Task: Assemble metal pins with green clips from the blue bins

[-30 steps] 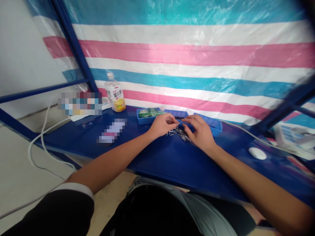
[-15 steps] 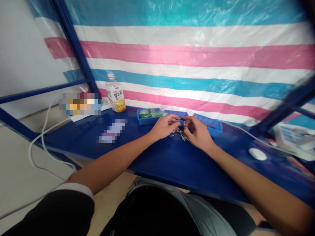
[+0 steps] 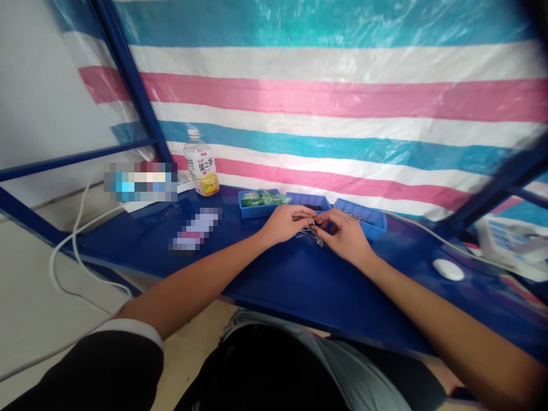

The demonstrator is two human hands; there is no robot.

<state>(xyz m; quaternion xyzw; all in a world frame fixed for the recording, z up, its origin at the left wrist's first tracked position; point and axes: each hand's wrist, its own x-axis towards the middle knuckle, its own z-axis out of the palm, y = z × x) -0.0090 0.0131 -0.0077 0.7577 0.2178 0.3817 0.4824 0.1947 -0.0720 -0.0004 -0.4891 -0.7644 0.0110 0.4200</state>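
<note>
A small silvery piece [image 3: 313, 223] is pinched between the fingertips of the left hand [image 3: 286, 224] and the right hand [image 3: 347, 235], which are brought together over the rear half of the blue desk [image 3: 274, 277]; whether one part or two are gripped there cannot be told. Just below the fingers, thin metal rods [image 3: 315, 238] are heaped loosely on the desk, nearer its rear edge than its front edge.

Along the rear edge, three blue trays are lined up. Green packets [image 3: 266, 198] are held in the left-hand tray [image 3: 256, 212], small dark pieces [image 3: 314, 206] in the middle tray [image 3: 302, 196], and thin pieces [image 3: 358, 217] in the right-hand tray [image 3: 377, 229]; the middle one is partly hidden by the hands. Toward the rear left corner, a labelled bottle [image 3: 201, 166] is stood upright. Between it and the front edge, a pixelated flat item [image 3: 197, 229] is laid. Toward the desk's right end, a white oval object [image 3: 448, 269] is seen. Behind the rear edge, a striped sheet [image 3: 299, 94] is hung.
</note>
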